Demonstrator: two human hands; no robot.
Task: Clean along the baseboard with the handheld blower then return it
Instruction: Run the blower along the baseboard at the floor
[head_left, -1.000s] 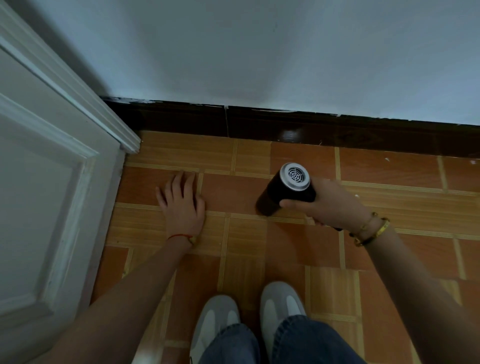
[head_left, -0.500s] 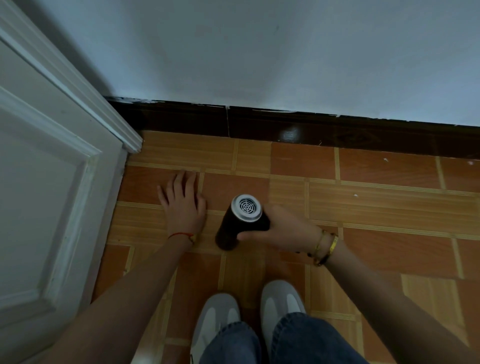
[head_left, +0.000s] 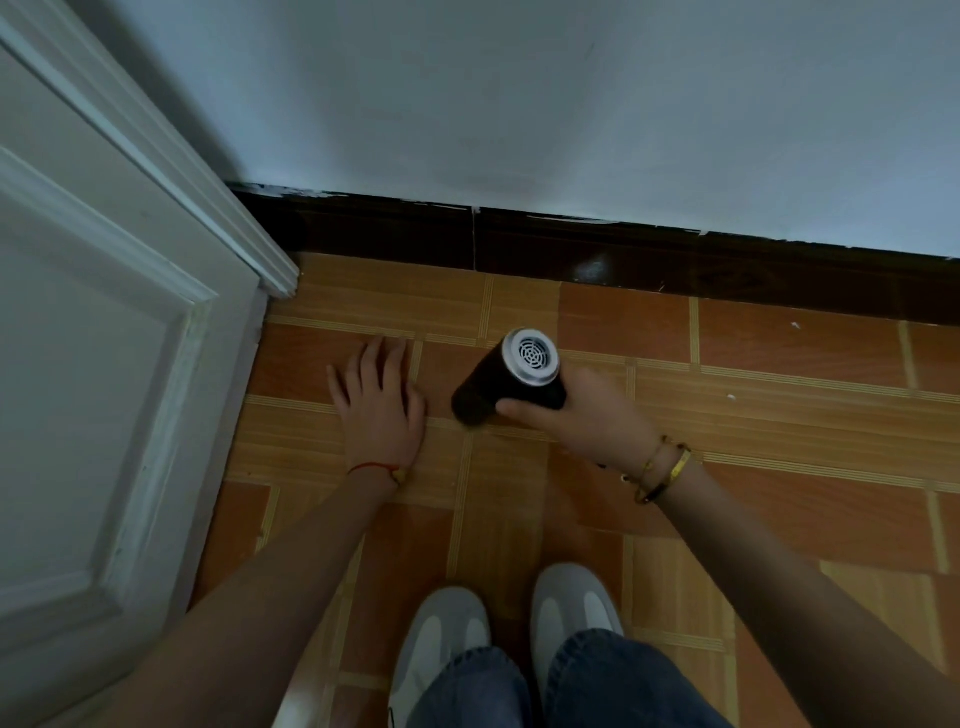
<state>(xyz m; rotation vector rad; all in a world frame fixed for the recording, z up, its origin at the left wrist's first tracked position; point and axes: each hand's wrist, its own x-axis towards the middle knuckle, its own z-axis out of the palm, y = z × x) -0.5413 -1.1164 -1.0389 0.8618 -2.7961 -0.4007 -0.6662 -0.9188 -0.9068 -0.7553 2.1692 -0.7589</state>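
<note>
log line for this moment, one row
right hand: grips black cylindrical blower, nozzle down-left | left hand: flat on orange tiled floor | dark glossy baseboard: beyond blower

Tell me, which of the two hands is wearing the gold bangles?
The right hand, the one gripping the black handheld blower. Its wrist carries gold bangles. The left hand, flat on the tiled floor, wears only a thin red string.
</note>
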